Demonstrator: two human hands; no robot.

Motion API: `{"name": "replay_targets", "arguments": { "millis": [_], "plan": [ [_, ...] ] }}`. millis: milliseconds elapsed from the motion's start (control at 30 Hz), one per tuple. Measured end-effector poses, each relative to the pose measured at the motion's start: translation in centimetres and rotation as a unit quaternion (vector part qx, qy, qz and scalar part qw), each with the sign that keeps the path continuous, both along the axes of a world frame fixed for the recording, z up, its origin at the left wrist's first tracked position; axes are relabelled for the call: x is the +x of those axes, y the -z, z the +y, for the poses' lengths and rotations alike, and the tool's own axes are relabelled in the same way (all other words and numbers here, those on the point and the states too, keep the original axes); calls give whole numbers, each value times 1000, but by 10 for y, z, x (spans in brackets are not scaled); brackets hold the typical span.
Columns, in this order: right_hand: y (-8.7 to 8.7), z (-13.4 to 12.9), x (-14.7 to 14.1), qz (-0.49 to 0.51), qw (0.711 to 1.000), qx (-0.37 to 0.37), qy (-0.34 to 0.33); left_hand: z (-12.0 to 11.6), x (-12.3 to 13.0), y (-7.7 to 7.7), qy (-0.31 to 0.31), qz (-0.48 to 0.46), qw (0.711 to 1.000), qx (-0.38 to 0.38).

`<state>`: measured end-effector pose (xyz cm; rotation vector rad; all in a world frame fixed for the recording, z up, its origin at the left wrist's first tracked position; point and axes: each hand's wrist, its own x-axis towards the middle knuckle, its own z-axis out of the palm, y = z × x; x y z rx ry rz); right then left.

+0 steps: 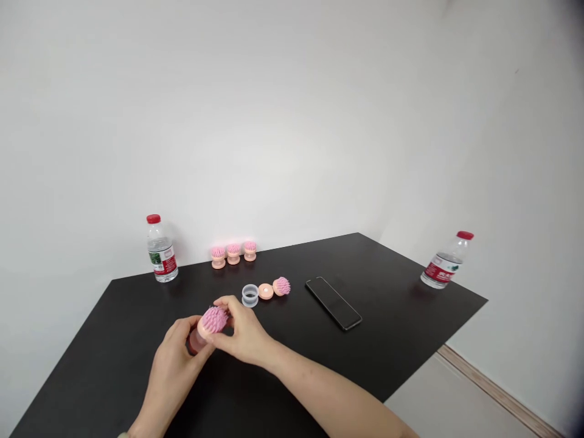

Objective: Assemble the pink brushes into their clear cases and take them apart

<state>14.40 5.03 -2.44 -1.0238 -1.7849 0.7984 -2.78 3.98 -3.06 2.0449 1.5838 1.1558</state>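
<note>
Above the front left of the black table, both my hands are closed round a small brush (214,320) with pink bristles and a peach rim. My left hand (170,360) grips its lower part, a reddish see-through body mostly hidden by the fingers. From the right side, my right hand (245,331) holds the bristled head between thumb and fingers. Just beyond my right hand lie a clear ring-shaped part (250,295), a flat peach disc (265,291) with a pale centre and a loose bristle head (281,286) tipped on its side, all in a row.
Three similar pink brushes (233,253) stand along the wall at the table's (292,359) back edge. A red-capped water bottle (163,255) is at the back left, and another bottle (444,264) at the far right. A dark phone (334,303) lies right of the loose parts.
</note>
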Motion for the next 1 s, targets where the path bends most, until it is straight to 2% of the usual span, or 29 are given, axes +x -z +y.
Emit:
{"name": "replay_targets", "arguments": {
  "millis": [100, 267, 433, 600, 733, 800, 900, 1000],
  "plan": [
    [2, -3, 7, -31, 999, 11, 1, -1, 0, -3, 5, 26, 1000, 17],
    [7, -2, 18, -12, 999, -50, 12, -5, 9, 5, 39, 38, 996, 66],
    [0, -4, 25, 1, 998, -53, -21, -6, 13, 12, 66, 32, 994, 84],
    [0, -4, 27, 55, 992, -106, -28, -8, 9, 7, 80, -3, 996, 36],
    [6, -1, 27, 134, 973, -173, -67, -10, 8, 2, 92, -9, 996, -3],
    [7, 1, 27, 143, 968, -186, -84, -10, 8, 0, 90, -9, 996, -5],
    [4, 1, 30, 102, 980, -154, -73, -10, 9, -3, 91, -26, 995, -30],
    [-4, -2, 36, 50, 993, -73, -80, -12, 9, -9, 115, -77, 987, -85]
  ]
}}
